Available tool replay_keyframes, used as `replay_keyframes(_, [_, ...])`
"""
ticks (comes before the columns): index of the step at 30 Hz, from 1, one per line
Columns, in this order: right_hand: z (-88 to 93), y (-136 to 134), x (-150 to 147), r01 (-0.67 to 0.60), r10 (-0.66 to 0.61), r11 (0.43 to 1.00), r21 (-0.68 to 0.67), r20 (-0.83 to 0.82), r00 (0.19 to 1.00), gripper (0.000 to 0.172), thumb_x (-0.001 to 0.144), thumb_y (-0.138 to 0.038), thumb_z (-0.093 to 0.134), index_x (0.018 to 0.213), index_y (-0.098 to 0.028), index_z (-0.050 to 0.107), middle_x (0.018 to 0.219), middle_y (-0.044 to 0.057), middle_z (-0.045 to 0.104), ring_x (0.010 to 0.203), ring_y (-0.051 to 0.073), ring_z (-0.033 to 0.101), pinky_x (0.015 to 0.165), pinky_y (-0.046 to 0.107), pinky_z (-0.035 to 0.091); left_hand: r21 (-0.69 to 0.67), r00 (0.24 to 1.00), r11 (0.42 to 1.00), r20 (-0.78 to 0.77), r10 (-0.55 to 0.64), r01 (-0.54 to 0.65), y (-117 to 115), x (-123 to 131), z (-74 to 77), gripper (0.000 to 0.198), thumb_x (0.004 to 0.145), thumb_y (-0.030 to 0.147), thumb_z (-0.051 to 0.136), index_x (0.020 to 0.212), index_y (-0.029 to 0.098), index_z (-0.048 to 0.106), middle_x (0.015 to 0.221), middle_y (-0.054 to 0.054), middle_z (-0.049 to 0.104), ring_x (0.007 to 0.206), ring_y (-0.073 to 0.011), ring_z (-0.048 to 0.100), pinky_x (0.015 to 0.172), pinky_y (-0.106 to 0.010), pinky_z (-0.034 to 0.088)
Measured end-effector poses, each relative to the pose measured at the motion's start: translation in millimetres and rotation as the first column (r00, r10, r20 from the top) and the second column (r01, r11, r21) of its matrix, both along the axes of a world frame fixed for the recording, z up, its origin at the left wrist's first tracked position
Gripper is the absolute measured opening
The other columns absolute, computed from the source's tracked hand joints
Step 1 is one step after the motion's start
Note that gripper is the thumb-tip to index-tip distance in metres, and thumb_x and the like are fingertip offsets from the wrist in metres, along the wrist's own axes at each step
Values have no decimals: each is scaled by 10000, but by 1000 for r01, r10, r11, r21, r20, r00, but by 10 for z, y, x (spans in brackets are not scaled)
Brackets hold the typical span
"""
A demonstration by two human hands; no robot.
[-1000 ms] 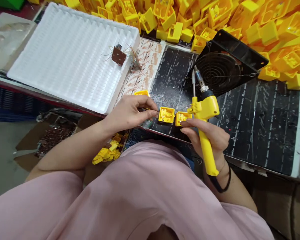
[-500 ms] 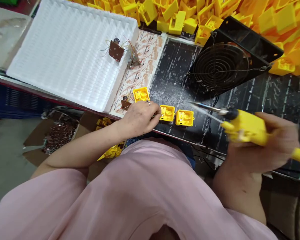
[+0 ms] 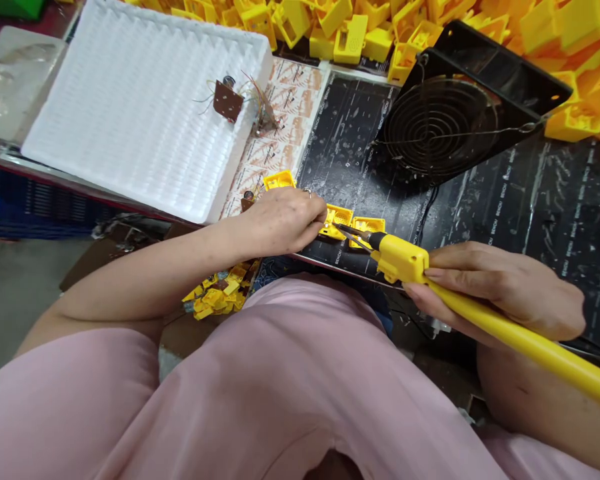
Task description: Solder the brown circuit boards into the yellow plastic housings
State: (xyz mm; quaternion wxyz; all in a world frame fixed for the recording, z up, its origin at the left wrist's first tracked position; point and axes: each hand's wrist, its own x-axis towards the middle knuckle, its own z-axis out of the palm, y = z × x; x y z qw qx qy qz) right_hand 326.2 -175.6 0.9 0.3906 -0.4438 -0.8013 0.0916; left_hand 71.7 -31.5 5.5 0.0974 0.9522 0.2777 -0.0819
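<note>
1. The right hand [image 3: 500, 283] grips the soldering gun [image 3: 403, 257], seemingly aiming its tip at the middle yellow case [image 3: 342, 215] on the mat [image 3: 350, 157].
2. The left hand's [image 3: 286, 221] fingers bunch beside it, perhaps steadying; any grip is hidden.

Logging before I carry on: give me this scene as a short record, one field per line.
Left hand: fingers curled at the left edge of the middle casing; whether they pinch anything is hidden
Right hand: holds the yellow soldering tool
Tool tip: over the middle casing; contact unclear
Right casing: open, partly covered by the tool
Left casing: partly hidden behind the left hand
Bench left: white foam tray, brown circuit board near its right edge
Bench far side: black fan, pile of yellow casings
</note>
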Motion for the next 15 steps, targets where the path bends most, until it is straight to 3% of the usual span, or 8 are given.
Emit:
replay_keyframes(8, [117,66,-96,-52,52,999,5,25,998,100,961,-232,707,900,-238,628,772,8,708,673,113,702,601,214,597,8,988,1000,-154,20,-19,-4,107,122,325,928,238,439,990,151,747,927,-104,791,905,-309,760,665,-357,438])
replay_keyframes(12, [174,110,-93,-159,157,986,49,29,987,251,810,-78,833,956,-162,647,786,26,707,711,118,700,645,227,604,51,980,998,-198,-19,29,-1,154,151,323,937,243,442,966,145,748,883,-115,786,864,-313,757,644,-360,433])
replay_keyframes(15, [187,110,-89,-160,160,986,36,9,987,281,772,-33,843,958,-128,656,801,39,700,739,118,690,665,234,602,65,974,996,-223,-42,58,3,171,175,314,944,231,446,961,144,746,866,-112,782,846,-302,755,638,-350,438])
